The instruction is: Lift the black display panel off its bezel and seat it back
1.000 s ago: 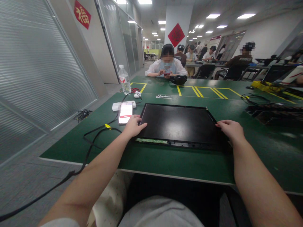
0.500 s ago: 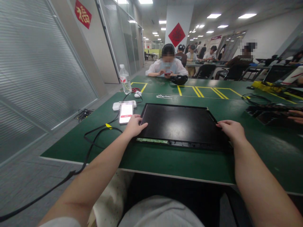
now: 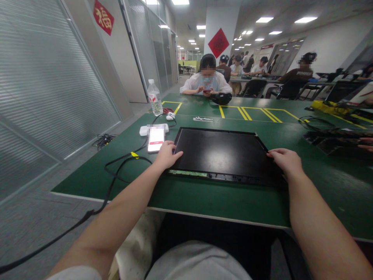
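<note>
A black flat display panel [image 3: 218, 151] lies face up on the green table, with a strip of green circuit board [image 3: 189, 173] along its near edge. My left hand [image 3: 166, 157] grips the panel's left edge, thumb on top of the screen and fingers at the side. At the right edge, my right hand [image 3: 285, 159] pinches the frame between thumb and fingers. Just beyond my left hand stands a phone [image 3: 156, 139] with a lit screen, leaning on a white object [image 3: 143, 130].
A water bottle [image 3: 154, 98] and a small white item [image 3: 170, 116] stand at the back left. Black cables [image 3: 116, 171] run over the left table edge. Another black panel [image 3: 329, 140] lies at right near a co-worker's hand [image 3: 366, 144]. A person [image 3: 206, 77] sits opposite.
</note>
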`<state>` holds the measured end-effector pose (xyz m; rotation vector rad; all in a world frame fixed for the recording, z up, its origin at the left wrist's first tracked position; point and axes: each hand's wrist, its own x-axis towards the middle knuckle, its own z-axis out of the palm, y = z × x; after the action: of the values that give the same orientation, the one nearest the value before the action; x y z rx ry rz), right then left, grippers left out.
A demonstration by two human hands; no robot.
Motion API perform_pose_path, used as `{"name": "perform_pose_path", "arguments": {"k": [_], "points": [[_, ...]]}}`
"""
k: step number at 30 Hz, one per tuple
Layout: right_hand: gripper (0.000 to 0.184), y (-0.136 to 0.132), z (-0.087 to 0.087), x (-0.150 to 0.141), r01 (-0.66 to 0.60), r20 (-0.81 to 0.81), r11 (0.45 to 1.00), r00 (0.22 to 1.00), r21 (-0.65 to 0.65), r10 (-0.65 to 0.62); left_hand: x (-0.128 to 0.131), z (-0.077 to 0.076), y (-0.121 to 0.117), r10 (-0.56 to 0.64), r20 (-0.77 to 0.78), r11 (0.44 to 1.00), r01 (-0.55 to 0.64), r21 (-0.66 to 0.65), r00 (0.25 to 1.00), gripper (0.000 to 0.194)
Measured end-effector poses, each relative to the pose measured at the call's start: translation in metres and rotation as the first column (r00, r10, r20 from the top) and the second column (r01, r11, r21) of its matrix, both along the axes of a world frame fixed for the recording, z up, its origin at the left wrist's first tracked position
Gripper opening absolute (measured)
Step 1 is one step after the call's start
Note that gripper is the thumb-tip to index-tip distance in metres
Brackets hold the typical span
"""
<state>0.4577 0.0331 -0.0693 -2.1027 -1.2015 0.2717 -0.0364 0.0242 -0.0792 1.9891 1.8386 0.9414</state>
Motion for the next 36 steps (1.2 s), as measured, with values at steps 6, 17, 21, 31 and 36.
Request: {"name": "perform_pose_path", "arguments": {"k": [6, 17, 21, 31, 36], "points": [[0.009, -0.002, 0.003, -0.003, 0.009, 0.0, 1.0, 1.0, -0.004, -0.009, 0.003, 0.003, -0.002, 0.012, -0.137, 1.0, -0.015, -0.021, 0.99, 0.028], [0.003, -0.007, 0.012, -0.012, 0.013, -0.01, 1.0, 1.0, -0.006, -0.013, 0.006, 0.005, -0.004, -0.035, -0.167, 0.999, 0.039, 0.017, 0.985, 0.026], [0.003, -0.008, 0.013, -0.013, 0.018, -0.014, 1.0, 1.0, -0.013, -0.018, 0.009, 0.004, -0.006, -0.058, -0.181, 0.998, 0.063, 0.02, 0.982, 0.03], [0.006, -0.005, 0.007, -0.008, 0.012, -0.012, 1.0, 1.0, 0.01, -0.012, 0.01, 0.019, -0.021, -0.313, -0.191, 0.942, 0.33, 0.062, 0.93, 0.042], [0.008, -0.002, 0.0, -0.003, -0.008, -0.025, 0.999, 1.0, 0.054, 0.009, 0.012, 0.029, -0.024, -0.626, -0.124, 0.771, 0.635, 0.045, 0.77, 0.019]]}}
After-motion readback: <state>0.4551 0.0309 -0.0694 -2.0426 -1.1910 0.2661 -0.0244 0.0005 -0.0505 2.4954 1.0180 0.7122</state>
